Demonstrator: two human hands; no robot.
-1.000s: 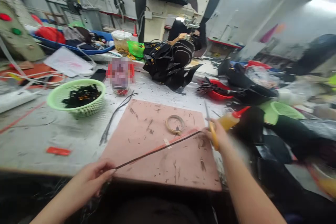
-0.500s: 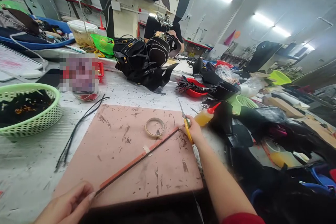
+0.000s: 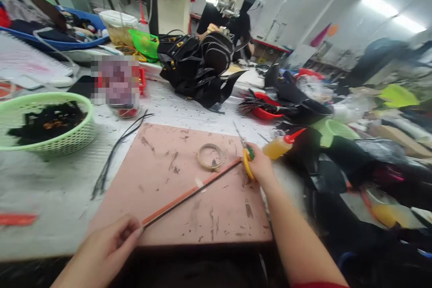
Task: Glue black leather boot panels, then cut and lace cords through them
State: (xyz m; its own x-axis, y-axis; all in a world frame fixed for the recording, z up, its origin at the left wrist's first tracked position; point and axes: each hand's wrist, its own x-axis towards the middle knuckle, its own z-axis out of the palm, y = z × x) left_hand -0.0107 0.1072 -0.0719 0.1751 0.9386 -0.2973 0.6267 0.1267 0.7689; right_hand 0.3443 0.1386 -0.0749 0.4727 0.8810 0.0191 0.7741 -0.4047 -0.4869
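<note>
Dark strip (image 3: 192,195) runs across pink board (image 3: 162,157). Left hand (image 3: 114,243) pinches it at board's near edge; right hand (image 3: 262,165) grips scissors (image 3: 247,164) at board's right edge. Probably light, limp; hold by ends.

Beyond the far edge of the white-topped worktable (image 3: 178,109) rises a cream-coloured, boxy machine column (image 3: 173,12) before a pale grey wall (image 3: 278,2). A red-edged bench (image 3: 272,45) stands near it; bright white tube lights (image 3: 380,6) shine overhead.
</note>
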